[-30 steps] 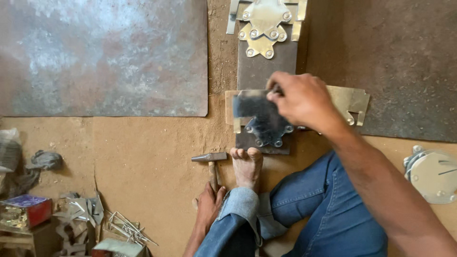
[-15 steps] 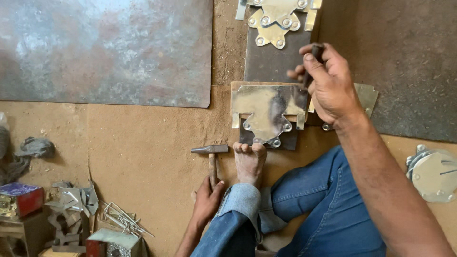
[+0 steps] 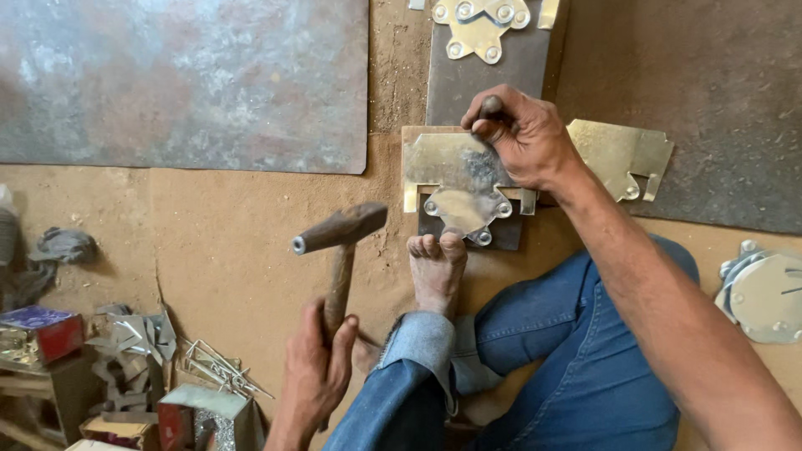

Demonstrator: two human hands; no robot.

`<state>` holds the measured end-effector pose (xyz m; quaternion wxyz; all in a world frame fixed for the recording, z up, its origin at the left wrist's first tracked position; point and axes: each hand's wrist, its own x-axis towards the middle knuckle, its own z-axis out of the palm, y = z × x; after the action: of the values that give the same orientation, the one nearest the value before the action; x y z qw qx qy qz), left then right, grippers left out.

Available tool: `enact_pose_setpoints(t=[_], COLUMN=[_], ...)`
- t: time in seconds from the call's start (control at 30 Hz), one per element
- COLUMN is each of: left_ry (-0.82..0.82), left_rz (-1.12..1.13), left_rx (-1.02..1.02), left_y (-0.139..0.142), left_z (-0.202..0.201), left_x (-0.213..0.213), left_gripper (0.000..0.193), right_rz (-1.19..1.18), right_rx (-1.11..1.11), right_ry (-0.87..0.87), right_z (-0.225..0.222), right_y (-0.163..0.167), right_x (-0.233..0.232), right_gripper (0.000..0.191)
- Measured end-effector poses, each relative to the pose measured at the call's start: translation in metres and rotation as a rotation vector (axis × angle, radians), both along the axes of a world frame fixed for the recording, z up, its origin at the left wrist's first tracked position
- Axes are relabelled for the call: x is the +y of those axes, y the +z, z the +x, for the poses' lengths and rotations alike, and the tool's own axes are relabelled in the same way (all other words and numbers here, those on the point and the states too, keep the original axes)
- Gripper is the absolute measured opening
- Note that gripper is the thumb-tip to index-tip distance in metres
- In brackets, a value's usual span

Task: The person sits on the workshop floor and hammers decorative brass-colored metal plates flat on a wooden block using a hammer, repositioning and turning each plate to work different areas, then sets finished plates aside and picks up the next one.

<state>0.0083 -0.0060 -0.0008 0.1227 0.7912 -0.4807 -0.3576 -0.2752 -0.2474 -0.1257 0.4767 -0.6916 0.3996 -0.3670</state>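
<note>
My right hand (image 3: pixel 518 138) holds a short dark punch (image 3: pixel 489 107) upright against a shiny cut metal piece (image 3: pixel 455 179). That piece lies on a dark metal block (image 3: pixel 468 75) on the sandy floor. My bare toes (image 3: pixel 437 249) press on the near edge of the piece. My left hand (image 3: pixel 317 367) grips the wooden handle of a hammer (image 3: pixel 341 230), whose head is raised over the floor, left of the piece.
A second shaped metal piece (image 3: pixel 480 25) lies at the block's far end, another (image 3: pixel 622 154) right of my hand. A large rusty sheet (image 3: pixel 184 79) lies at the upper left. Scrap, nails and small boxes (image 3: pixel 38 330) sit at the lower left. Round metal parts (image 3: pixel 764 292) lie right.
My left hand has picked the hammer up off the floor and raised it. My right hand has moved the punch from the right edge onto the metal piece.
</note>
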Motion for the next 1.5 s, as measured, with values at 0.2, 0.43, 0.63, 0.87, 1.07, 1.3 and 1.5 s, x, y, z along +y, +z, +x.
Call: enact_pose_setpoints(t=[0.2, 0.43, 0.63, 0.87, 1.07, 1.3, 1.5], left_ry=[-0.228, -0.431, -0.302, -0.314, -0.316, -0.237, -0.275], left_rz=[-0.156, -0.259, -0.265, -0.112, -0.143, -0.221, -0.075], left_rx=[0.073, 0.029, 0.089, -0.035, 0.067, 0.147, 0.128], left_y=[0.040, 0.022, -0.018, -0.081, -0.078, -0.027, 0.001], left_z=[-0.030, -0.055, -0.056, -0.054, -0.050, -0.042, -0.030], left_x=[-0.058, -0.106, -0.077, -0.067, -0.062, -0.039, -0.020], left_gripper=[0.037, 0.035, 0.032, 0.024, 0.022, 0.027, 0.019], right_rz=[-0.097, -0.230, 0.093, 0.216, -0.246, -0.133, -0.175], right_rx=[0.051, 0.089, -0.100, -0.395, 0.017, 0.012, 0.003], right_ry=[0.008, 0.027, -0.031, 0.004, 0.419, 0.525, 0.631], right_z=[0.002, 0.001, 0.001, -0.014, -0.024, -0.030, -0.033], right_y=[0.009, 0.001, -0.008, 0.007, 0.014, 0.005, 0.001], right_x=[0.006, 0.006, -0.002, 0.001, 0.013, -0.003, -0.002], right_gripper=[0.008, 0.015, 0.006, 0.014, 0.010, 0.011, 0.019])
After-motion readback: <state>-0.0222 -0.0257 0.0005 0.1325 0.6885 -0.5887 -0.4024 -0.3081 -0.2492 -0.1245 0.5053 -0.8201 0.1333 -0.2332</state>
